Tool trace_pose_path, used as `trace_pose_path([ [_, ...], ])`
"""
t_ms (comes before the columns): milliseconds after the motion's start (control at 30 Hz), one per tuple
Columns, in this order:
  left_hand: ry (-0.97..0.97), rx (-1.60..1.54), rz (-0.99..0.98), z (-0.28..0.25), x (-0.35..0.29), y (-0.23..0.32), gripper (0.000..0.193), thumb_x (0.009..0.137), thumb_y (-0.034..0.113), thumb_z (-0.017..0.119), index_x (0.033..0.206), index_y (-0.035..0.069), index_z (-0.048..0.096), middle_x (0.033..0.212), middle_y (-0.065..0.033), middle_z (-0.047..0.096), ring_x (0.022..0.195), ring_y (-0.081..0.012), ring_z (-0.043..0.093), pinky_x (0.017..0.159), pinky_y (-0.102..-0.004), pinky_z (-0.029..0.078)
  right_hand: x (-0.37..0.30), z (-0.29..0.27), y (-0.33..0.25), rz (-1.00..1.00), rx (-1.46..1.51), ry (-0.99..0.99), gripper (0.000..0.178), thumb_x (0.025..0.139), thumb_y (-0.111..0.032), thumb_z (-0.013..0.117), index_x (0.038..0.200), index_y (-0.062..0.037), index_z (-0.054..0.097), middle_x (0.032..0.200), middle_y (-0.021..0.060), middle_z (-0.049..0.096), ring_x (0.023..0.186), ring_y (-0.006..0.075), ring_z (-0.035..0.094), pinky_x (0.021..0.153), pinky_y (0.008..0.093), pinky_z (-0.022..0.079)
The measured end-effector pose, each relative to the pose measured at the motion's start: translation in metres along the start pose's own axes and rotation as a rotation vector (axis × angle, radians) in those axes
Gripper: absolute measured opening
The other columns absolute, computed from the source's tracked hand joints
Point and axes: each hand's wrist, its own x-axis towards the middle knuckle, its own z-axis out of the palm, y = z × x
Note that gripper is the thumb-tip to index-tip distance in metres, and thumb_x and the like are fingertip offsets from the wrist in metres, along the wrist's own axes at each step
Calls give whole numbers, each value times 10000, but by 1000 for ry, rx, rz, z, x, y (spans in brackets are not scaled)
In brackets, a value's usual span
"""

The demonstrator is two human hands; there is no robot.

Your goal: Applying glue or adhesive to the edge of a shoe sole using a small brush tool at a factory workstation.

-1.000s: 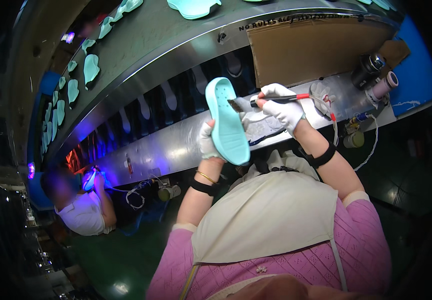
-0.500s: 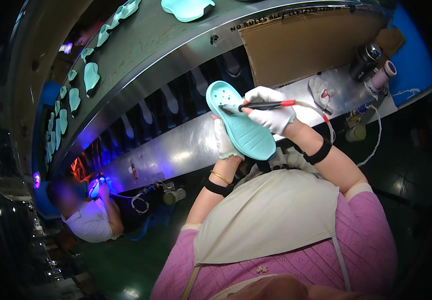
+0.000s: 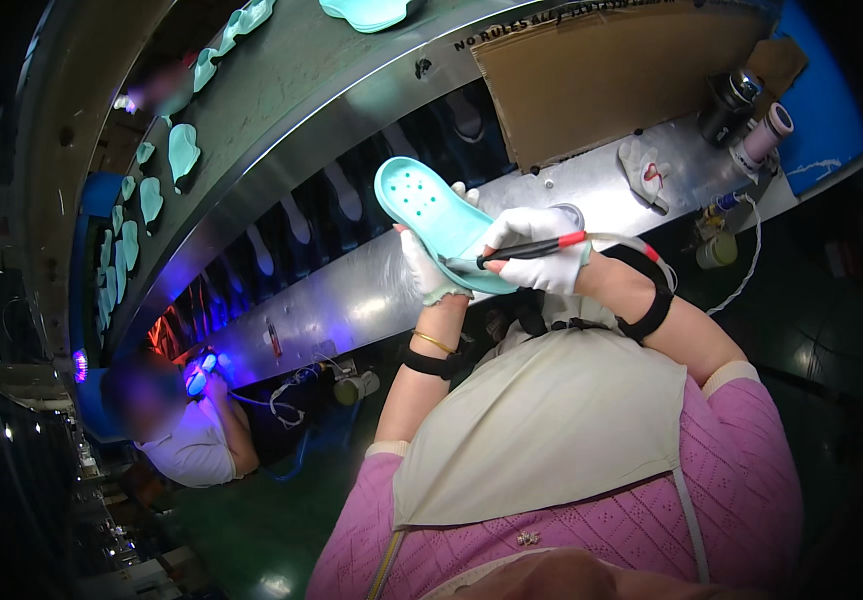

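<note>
A turquoise shoe sole [image 3: 430, 216] with small round holes is held up in front of me above the metal workbench [image 3: 372, 290]. My left hand [image 3: 426, 270], in a white glove, grips the sole from underneath. My right hand [image 3: 534, 250], also in a white glove, holds a black and red pen-like tool [image 3: 522, 249] with a cord, its tip touching the sole's near end. Both wrists wear black straps.
A conveyor [image 3: 282, 90] carrying several turquoise soles curves along the back. A brown cardboard sheet [image 3: 602, 75], a spare glove [image 3: 647, 170] and some cans [image 3: 752, 115] sit at the right. Another person [image 3: 177, 420] works under blue light at the lower left.
The sole has tilted from nearly upright to lying flatter, its hole-marked face turned up. My right hand with the tool has moved down to the sole's near end.
</note>
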Motion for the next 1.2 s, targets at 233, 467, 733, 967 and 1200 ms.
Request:
trace_pose_path([
  [233,-25,37,58,-5,6,8,735,848,632,392,1269,31,425,1179,-177,544,1112,-347,501,995,-466,380,-6,8,-10,-41,-162,57,142,752,-27,686,863,-56,601,845,29,635,803,93,590,751,248,476],
  [467,-11,-160,41,22,-8,5,771,798,619,494,1327,69,387,1261,-190,478,1178,-380,432,1029,-513,323,7,-11,-2,76,87,249,96,781,-51,681,839,-52,604,859,15,635,816,80,583,761,240,475],
  [733,-93,3,-31,37,-15,-3,783,836,606,419,1412,100,259,1418,-193,299,1274,-414,318,1053,-521,279,-10,7,-5,-79,-102,70,159,760,4,693,863,-24,576,889,65,634,835,122,598,759,267,479],
  [967,-148,-110,-93,41,-9,6,834,815,669,396,1398,83,281,1387,-192,343,1266,-381,345,1023,-513,334,-9,8,-1,-77,90,160,98,788,-48,689,851,-28,618,857,40,643,777,75,590,720,223,487],
  [1200,-165,-1,-211,38,-2,20,821,828,641,396,1387,50,286,1355,-243,361,1225,-410,391,993,-511,375,2,-2,-3,-73,17,142,131,767,-27,699,855,-35,603,848,49,623,774,103,587,720,245,483],
])
